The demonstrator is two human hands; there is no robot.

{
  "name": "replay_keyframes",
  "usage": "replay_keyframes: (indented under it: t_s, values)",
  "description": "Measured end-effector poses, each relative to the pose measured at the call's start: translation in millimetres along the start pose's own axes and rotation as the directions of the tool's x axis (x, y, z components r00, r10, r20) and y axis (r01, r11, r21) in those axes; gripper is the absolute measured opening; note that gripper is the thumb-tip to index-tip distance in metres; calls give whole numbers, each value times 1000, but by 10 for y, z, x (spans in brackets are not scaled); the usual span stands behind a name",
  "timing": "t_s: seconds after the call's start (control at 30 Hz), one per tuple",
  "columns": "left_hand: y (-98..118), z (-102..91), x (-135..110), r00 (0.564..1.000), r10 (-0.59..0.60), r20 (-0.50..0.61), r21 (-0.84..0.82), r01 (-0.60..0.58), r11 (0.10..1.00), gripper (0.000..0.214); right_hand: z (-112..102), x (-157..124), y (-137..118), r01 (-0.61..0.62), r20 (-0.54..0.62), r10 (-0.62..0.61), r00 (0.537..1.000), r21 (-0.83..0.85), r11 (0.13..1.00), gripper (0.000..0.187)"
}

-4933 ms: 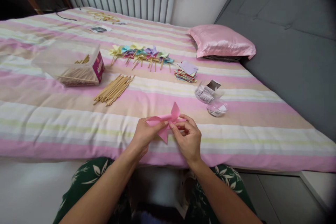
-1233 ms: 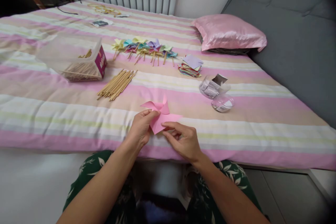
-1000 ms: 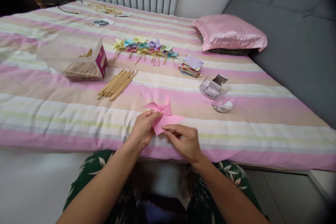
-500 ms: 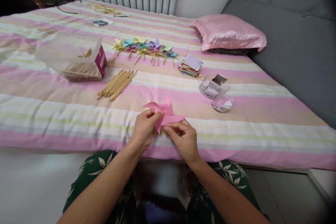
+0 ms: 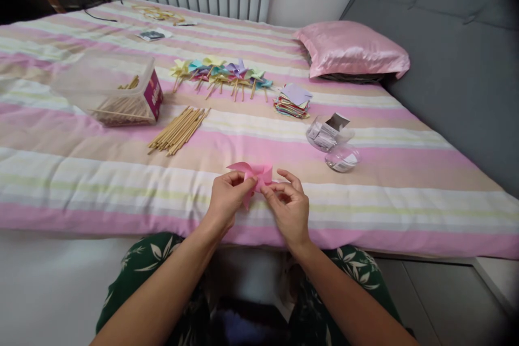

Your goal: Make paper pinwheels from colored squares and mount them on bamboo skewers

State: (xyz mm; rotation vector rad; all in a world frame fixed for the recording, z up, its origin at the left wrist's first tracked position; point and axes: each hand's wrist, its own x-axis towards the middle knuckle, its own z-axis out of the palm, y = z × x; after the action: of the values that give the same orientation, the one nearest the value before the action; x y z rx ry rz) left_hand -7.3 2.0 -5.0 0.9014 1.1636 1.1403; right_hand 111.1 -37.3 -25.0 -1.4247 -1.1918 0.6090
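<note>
Both hands are on a pink paper pinwheel [image 5: 264, 173] held just above the front of the bed. My left hand [image 5: 227, 198] pinches it near the centre, the thumb pressed on top. With thumb and fingers, my right hand [image 5: 288, 206] grips the pinwheel's right side, where a blade is folded in toward the middle; one finger is raised. Part of the paper is hidden by my fingers. Beyond lies a bundle of thin wooden sticks [image 5: 179, 131], and farther back a row of finished pastel pinwheels [image 5: 221, 71] on sticks.
A clear plastic tub [image 5: 117, 98] of sticks stands at left. Right of the pinwheels sits a stack of coloured paper pieces [image 5: 292, 100]. Nearer are an open clear round container [image 5: 324, 135] and its lid [image 5: 343, 160]. A pink pillow [image 5: 352, 48] lies at back right on the striped bedspread [image 5: 389, 194].
My right hand has moved slightly up and brought the pinwheel's right-hand blade in to the centre. My left hand keeps its pinch on the paper.
</note>
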Motion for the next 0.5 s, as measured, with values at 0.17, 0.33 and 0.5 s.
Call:
replay_keyframes:
  t_s: [0.17,0.33,0.5]
  values:
    - [-6,16,-10,1000,8,12,37,-8,999,21,0,4,8,25,-22,-26,999,-36,999,18]
    - [13,27,-18,1000,-3,2,59,3,998,19,4,3,22,27,-40,-28,999,-47,999,17]
    - [10,26,-18,1000,1,-1,78,-1,997,18,0,13,2,-2,-50,-1,999,-62,998,20]
